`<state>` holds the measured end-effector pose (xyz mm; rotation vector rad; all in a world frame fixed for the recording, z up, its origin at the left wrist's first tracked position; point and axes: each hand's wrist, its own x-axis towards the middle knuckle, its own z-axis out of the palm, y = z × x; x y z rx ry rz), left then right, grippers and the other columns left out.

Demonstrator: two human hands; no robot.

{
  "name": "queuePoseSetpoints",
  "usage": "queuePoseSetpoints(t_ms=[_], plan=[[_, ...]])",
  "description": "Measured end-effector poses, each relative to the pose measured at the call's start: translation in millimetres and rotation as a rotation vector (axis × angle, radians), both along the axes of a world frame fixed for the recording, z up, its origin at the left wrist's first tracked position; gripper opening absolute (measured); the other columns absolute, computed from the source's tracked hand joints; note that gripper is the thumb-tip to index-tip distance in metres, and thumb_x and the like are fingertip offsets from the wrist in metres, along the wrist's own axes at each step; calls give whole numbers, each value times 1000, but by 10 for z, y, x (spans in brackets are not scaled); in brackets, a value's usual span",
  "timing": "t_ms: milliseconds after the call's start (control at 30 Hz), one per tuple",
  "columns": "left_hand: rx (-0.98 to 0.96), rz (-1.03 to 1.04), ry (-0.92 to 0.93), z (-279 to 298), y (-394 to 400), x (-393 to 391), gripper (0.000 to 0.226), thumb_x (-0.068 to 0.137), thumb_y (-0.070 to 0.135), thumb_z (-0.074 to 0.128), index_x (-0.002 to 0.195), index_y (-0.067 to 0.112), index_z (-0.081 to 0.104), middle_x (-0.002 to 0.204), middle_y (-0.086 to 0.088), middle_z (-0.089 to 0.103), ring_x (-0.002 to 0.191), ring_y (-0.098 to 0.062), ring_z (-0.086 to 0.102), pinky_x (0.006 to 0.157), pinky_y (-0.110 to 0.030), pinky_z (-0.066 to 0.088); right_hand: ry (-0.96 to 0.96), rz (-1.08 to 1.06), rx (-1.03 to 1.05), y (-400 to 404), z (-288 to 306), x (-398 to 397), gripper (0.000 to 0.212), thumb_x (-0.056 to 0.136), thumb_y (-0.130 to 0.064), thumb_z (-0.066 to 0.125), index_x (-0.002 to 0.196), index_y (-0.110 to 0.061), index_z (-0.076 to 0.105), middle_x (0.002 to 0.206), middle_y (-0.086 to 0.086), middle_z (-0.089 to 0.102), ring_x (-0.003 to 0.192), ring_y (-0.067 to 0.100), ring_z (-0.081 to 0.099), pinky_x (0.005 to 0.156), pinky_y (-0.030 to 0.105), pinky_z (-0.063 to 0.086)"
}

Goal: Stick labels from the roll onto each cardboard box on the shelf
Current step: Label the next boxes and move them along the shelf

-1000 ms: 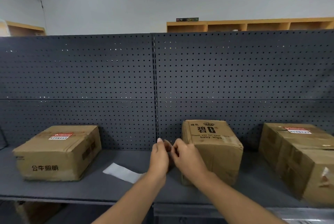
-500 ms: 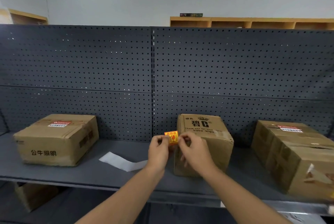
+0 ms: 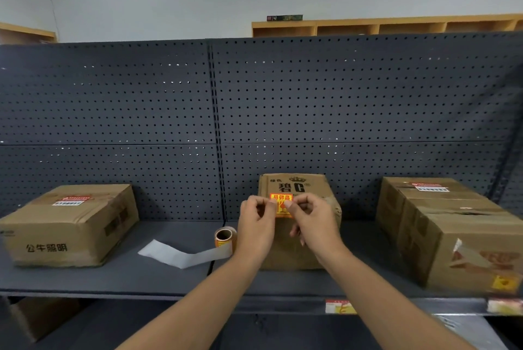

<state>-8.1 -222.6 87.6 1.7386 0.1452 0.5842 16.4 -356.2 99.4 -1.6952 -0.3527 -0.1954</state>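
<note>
An orange-and-red label (image 3: 280,205) is pinched at its top corners between my left hand (image 3: 256,229) and my right hand (image 3: 314,225). I hold it upright in front of the top of the middle cardboard box (image 3: 300,188) on the dark shelf (image 3: 158,279). The label roll (image 3: 225,238) stands on the shelf just left of my left hand, with a white backing strip (image 3: 181,256) trailing left. A left box (image 3: 68,225) and a right box (image 3: 450,231) each carry a red-and-white sticker on top.
A dark pegboard (image 3: 169,112) backs the shelf. Wooden cubbies (image 3: 382,25) run along the far wall. Another cardboard box (image 3: 36,318) sits below the shelf at the left. Price tags (image 3: 339,307) hang on the shelf's front edge.
Both hands rose from beside the middle box's front up to its top, and the orange label now shows fully between the fingers. The roll has come into sight.
</note>
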Motion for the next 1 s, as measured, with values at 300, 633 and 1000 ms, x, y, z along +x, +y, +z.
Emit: queuePoseSetpoints(t_ms=[300, 633, 1000], plan=[[602, 172, -50, 43, -255, 348, 11, 99, 41, 61, 96, 30, 60, 131, 10, 49, 135, -12, 31, 111, -40, 27, -72, -138, -166, -424, 55, 344, 10, 95, -31, 73, 90, -23, 71, 85, -5, 70, 74, 11, 65, 61, 27, 49], [650, 85, 158, 212, -614, 731, 19, 100, 42, 57, 112, 29, 65, 129, 4, 52, 134, -21, 39, 121, -48, 24, 1, -194, -281, -792, 127, 705, 9, 94, -24, 75, 94, -16, 70, 83, 4, 71, 62, 9, 63, 49, 20, 49], [647, 16, 254, 202, -696, 946, 8, 96, 32, 59, 98, 31, 66, 121, 11, 59, 128, -14, 50, 127, -55, -2, 40, -226, -382, -872, 60, 867, 9, 94, -23, 74, 91, -15, 70, 77, 5, 72, 55, 11, 65, 48, 20, 52]])
